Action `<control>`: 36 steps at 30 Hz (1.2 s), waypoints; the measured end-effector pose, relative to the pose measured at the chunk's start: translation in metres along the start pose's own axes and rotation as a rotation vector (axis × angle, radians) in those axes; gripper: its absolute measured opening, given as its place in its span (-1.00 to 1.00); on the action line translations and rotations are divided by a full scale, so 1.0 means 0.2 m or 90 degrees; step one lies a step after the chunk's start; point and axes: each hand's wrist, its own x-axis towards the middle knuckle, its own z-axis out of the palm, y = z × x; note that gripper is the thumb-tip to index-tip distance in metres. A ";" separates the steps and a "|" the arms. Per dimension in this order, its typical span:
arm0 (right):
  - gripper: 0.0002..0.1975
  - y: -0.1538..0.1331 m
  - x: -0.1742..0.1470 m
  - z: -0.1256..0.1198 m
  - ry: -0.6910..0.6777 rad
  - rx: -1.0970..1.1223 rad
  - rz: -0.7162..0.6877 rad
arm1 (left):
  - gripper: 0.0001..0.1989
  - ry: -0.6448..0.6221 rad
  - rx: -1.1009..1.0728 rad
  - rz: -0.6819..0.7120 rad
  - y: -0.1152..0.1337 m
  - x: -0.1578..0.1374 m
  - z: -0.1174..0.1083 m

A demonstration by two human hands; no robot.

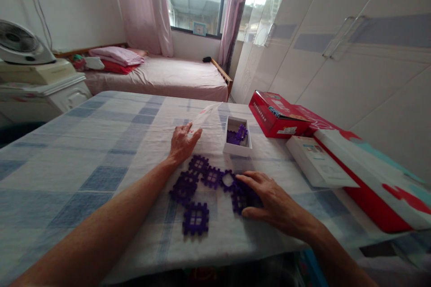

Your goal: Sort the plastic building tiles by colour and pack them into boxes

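Beyond the purple pieces, my left hand is closed on a thin clear plastic bag, its fingertips at the bag's near end. Several purple square interlocking blocks with notched edges lie on the table; one block with a window grid is nearest me, and others overlap to its upper left. My right hand rests over a group of these blocks, fingers and thumb spread and partly hiding them. A white open box stands beyond, with more purple blocks inside.
A checked cloth covers the table. Along its right side are a red box, a white carton and a long red-and-white package. Behind are a bed, a fan and a wardrobe.
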 end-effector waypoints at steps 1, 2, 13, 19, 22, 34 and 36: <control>-0.33 -0.01 0.01 0.00 0.009 0.015 -0.010 | -0.41 0.000 0.001 0.001 0.00 0.00 0.00; -0.38 -0.02 0.01 0.00 0.018 0.030 -0.016 | -0.40 0.000 0.002 0.001 0.00 0.00 0.00; -0.51 -0.04 0.03 0.05 0.077 0.146 0.027 | -0.41 -0.001 0.008 0.007 0.00 0.00 0.00; -0.46 -0.05 0.03 0.07 0.123 0.227 0.015 | -0.43 0.004 0.000 0.006 0.01 0.00 0.00; -0.43 -0.06 0.03 0.07 0.134 0.258 0.018 | -0.44 0.007 -0.007 0.006 0.01 0.00 0.00; -0.43 0.00 0.20 -0.08 0.362 0.292 0.079 | -0.43 0.007 -0.003 0.008 0.00 0.00 0.00; -0.43 0.04 0.32 -0.18 0.443 0.254 0.081 | -0.43 0.005 -0.003 0.007 0.00 -0.01 0.00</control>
